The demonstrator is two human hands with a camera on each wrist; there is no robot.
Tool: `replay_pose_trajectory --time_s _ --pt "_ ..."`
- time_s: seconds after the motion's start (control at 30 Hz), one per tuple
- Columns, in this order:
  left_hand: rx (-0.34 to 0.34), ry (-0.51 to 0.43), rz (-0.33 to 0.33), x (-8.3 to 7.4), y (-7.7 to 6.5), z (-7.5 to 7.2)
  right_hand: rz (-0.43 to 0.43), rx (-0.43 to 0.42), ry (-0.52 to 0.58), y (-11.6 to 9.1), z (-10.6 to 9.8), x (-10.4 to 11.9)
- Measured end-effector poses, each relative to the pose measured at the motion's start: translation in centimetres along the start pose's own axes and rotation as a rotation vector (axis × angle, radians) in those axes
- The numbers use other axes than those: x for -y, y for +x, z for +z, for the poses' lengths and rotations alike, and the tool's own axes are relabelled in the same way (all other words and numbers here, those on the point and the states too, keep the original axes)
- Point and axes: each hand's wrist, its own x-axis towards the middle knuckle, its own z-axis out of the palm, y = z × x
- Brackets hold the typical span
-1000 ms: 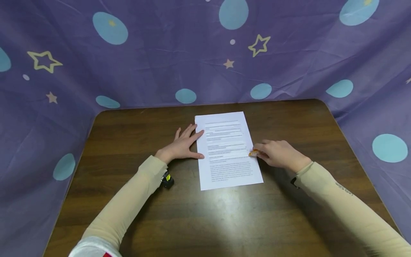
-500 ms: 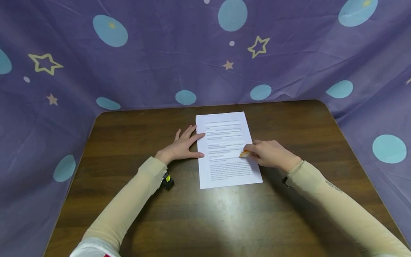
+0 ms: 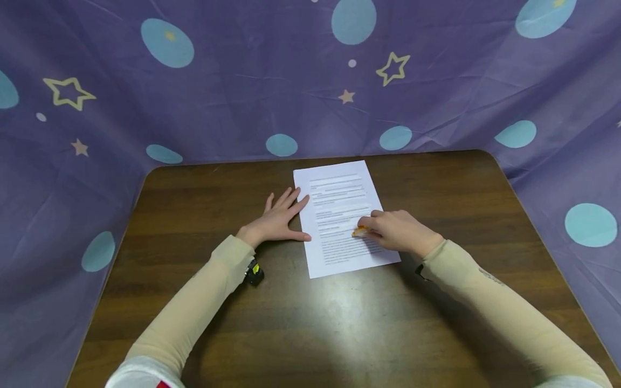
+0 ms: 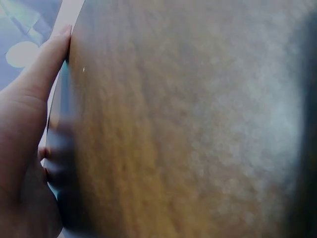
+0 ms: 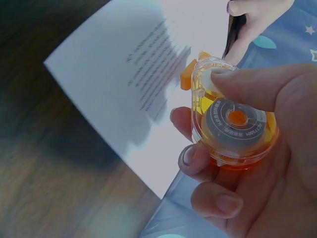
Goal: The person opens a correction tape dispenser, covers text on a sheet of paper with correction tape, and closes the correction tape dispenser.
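A printed sheet of paper [image 3: 317, 267] lies slightly turned on the wooden table, with white strips over several of its text lines. At its left edge rests my left hand [image 3: 274, 222], fingers spread and fingertips on the margin. My right hand [image 3: 400, 233] holds an orange see-through correction tape [image 5: 235, 121] between thumb and curled fingers. Its orange tip [image 5: 187, 74] points at the paper, and in the head view the tool [image 3: 359, 231] sits over the text at the lower right. The left wrist view shows the left thumb [image 4: 52, 59] along the blurred tabletop.
The brown wooden table [image 3: 339, 339] extends around the sheet. A purple curtain [image 3: 233, 81] with stars and blue drops hangs close behind the table and at both sides. A small black device [image 3: 254, 272] sits at the left wrist.
My right hand has moved left across the page with the correction tape. The sheet has turned slightly counterclockwise, its lower edge shifting away from the body. My left hand stays nearly still.
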Motion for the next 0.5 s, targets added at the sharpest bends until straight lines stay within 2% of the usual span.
replay_pose_trajectory --time_s 0.27,0.5 --pt "-0.018 -0.037 -0.023 0.2 0.1 -0.6 -0.051 -0.031 -0.016 1.9 0.2 1.0" --pt "-0.012 -0.055 -0.007 0.2 0.1 -0.3 -0.084 -0.035 -0.030 2.9 0.9 1.9"
